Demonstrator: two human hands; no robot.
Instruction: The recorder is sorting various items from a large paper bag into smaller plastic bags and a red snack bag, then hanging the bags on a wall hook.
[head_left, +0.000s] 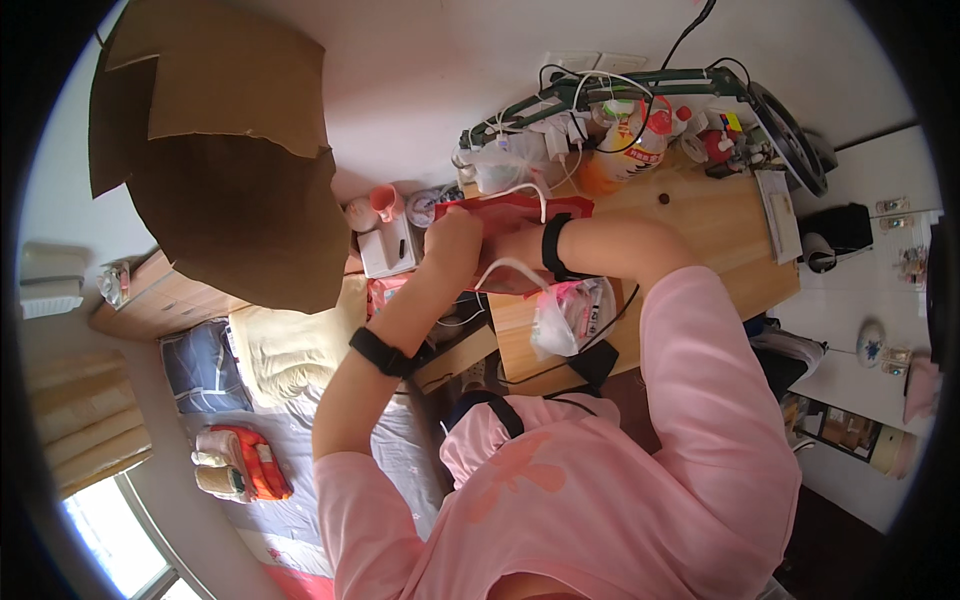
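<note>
A red bag (574, 208) with white cord handles (517, 264) lies at the left end of the wooden desk, its mouth facing up. Curled over the bag's left rim, my left hand (454, 234) grips its edge. My right hand (517, 246) reaches into the bag's mouth; its fingers are in shadow, and whether they hold anything is hidden. Just below the bag on the desk sits a clear plastic bag (574, 319) with pink and white printed packaging inside. Black straps circle both my forearms.
A large bottle with a red cap (630, 142), chargers and a green lamp arm (622, 84) crowd the desk's back. A pink mug (387, 202) and white box (386, 251) stand left of the bag. Brown cardboard (240, 202) looms upper left. A bed (390, 442) lies lower left.
</note>
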